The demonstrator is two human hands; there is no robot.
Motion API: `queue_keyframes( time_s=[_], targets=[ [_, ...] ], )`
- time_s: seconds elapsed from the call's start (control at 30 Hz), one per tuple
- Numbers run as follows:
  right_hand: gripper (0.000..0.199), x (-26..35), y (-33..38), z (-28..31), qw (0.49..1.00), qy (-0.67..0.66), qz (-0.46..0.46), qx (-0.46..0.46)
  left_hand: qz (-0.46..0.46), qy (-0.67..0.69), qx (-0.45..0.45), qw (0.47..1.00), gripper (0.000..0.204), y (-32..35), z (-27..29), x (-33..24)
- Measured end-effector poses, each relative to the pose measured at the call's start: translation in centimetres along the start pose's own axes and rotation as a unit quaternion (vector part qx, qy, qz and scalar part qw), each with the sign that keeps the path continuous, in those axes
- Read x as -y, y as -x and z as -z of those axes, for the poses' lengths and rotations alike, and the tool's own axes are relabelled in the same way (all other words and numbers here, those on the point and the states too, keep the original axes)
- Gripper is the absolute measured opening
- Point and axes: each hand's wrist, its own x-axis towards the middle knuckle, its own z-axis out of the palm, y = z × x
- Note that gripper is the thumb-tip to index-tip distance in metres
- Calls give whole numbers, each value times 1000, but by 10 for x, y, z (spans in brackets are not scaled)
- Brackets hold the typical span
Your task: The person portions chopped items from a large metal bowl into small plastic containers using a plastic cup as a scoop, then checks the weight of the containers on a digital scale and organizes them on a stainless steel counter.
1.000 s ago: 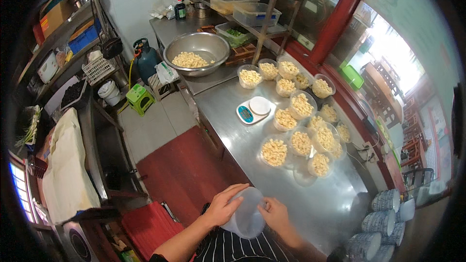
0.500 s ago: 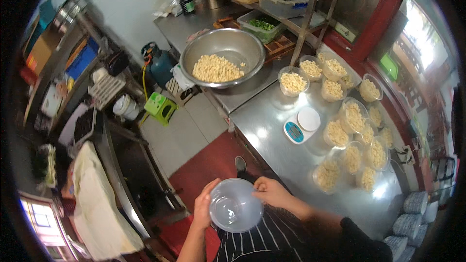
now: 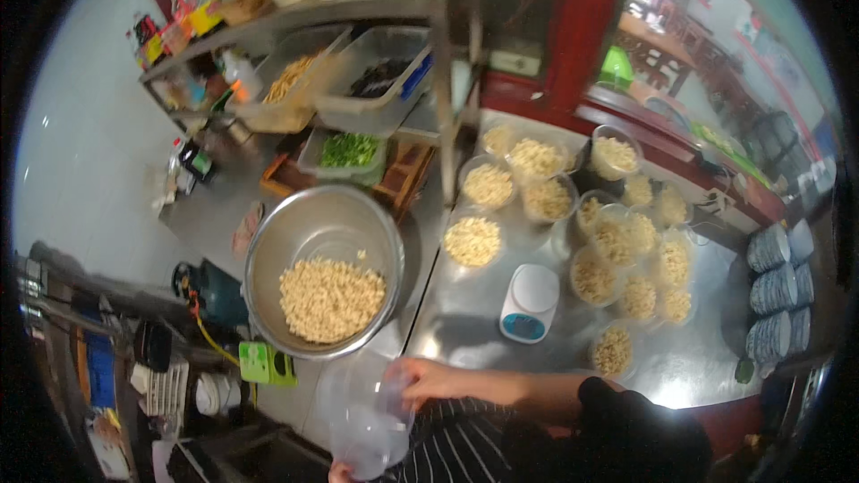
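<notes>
A clear plastic bowl is held in front of my body at the lower edge, tilted and slightly blurred. My right hand is closed on its right rim. Only the fingertips of my left hand show, gripping the bowl's bottom edge. Just beyond the bowl stands a large steel basin, holding a heap of small pale food pieces. On the steel table to the right lies a white and blue kitchen scale with a bare round platform.
Several clear tubs of the same pale pieces crowd the table's right half, some stacked. Behind the basin, a container of chopped greens sits below a metal shelf. Stacked patterned bowls stand far right; a gas cylinder is at left.
My view has swung right toward the table and shelf. The plastic bowl has come closer to the basin and tilted, still in both hands. My left hand is now mostly out of view.
</notes>
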Motion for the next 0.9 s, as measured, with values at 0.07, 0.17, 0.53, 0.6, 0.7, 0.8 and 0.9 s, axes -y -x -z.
queue_keyframes(
  time_s=[0.07, 0.17, 0.53, 0.6, 0.7, 0.8, 0.9],
  targets=[
    [58, 15, -1, 15, 996, -12, 20, -85, 58, 46, -61, 995, 47, -1, -12, -36],
    [68, 10, -3, 29, 952, -255, 74, -152, 6, 165, -26, 986, 52, -48, 20, -108],
    [57, -41, -146, 1, 867, -232, 167, -407, -183, 129, 7, 975, 42, -357, 25, -385],
    [55, -43, -167, -8, 822, -238, 212, -471, -121, 93, -98, 983, 40, -406, -8, -410],
    [57, -17, -192, -40, 771, -237, 230, -544, -173, -7, -159, 972, 45, -456, -38, -420],
    [63, 11, -227, -58, 756, -201, 282, -556, -335, -76, -159, 925, 51, -526, -2, -428],
    [69, 0, -224, -57, 728, -117, 235, -633, -309, -128, -108, 936, 61, -528, -74, -425]
  ],
)
